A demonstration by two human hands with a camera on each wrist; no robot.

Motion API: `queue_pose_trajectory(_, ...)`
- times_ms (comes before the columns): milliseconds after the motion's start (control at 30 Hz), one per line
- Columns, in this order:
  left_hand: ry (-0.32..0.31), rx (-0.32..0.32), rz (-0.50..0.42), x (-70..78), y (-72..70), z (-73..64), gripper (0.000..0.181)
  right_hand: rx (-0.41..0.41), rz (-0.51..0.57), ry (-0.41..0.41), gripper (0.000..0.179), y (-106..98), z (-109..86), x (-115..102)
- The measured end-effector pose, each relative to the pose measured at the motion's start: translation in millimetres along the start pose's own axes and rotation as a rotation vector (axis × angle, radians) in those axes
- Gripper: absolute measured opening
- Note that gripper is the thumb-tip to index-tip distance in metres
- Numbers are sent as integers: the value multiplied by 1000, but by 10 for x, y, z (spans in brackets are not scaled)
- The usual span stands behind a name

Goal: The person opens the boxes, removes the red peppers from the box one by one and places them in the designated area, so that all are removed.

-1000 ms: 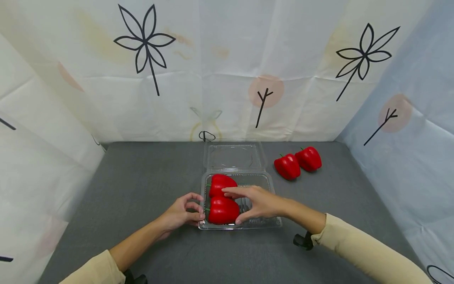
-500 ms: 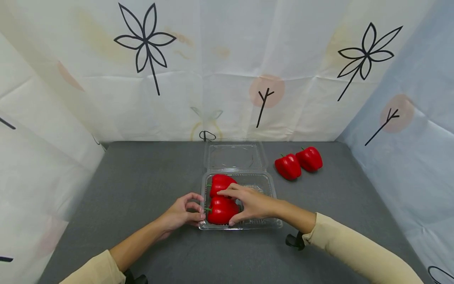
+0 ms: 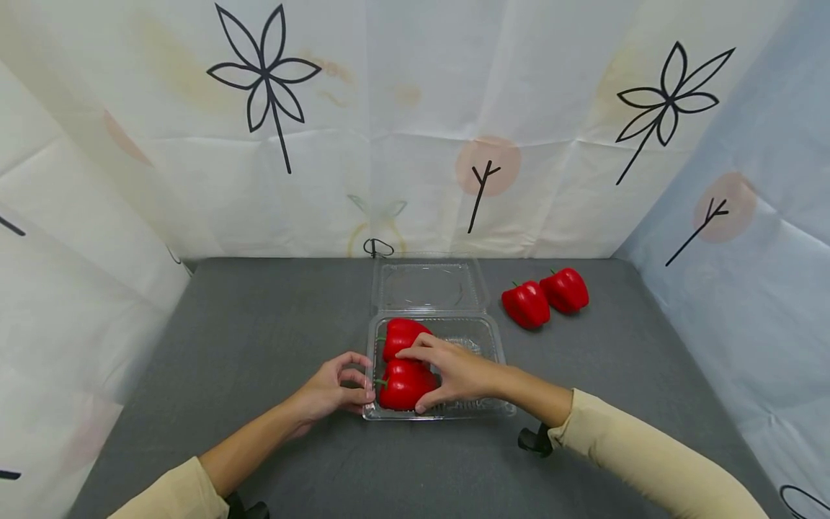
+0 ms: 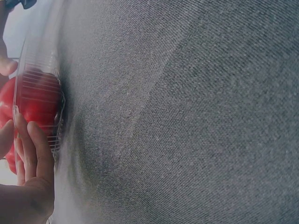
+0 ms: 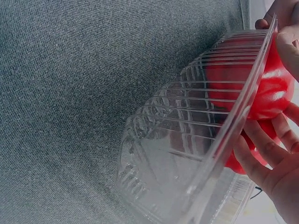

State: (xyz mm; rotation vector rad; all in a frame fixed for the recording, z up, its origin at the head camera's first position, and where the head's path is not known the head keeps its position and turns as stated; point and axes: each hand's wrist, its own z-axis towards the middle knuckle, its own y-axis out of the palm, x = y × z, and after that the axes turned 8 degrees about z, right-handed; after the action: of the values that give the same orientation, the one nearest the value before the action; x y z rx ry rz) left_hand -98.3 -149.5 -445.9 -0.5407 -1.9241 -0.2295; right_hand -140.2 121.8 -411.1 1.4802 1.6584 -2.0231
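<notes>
A clear plastic clamshell container (image 3: 489, 407) lies unfolded, its lid (image 3: 428, 285) laid back on the far side. Two red bell peppers sit in its left part, stems to the left: a near bell pepper (image 3: 400, 389) and a far bell pepper (image 3: 400, 336). My right hand (image 3: 457, 371) grips the near one, thumb on its near side and fingers reaching between the two. In the right wrist view the fingers (image 5: 259, 163) reach inside the rim. My left hand (image 3: 337, 389) holds the container's left rim, with thumb and fingers on opposite sides of it in the left wrist view.
Two more red bell peppers, one (image 3: 527, 304) beside another (image 3: 565, 290), lie on the grey cloth-covered table (image 3: 279, 317) right of the lid. Patterned white fabric (image 3: 415, 94) hangs behind and along both sides.
My right hand has moved slightly left and closed in on the near bell pepper, which has turned a little. The left hand has stayed on the rim.
</notes>
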Motion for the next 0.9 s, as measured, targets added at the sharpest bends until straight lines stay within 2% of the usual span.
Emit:
queue_pose_trajectory(400,7,-2,-5,4,-4,-7,55,16,-24,2,68,10,23,-21)
queue_pose_trajectory(900,8,2,3,8,9,-16,53,24,12,-27,65,-7,2,-15)
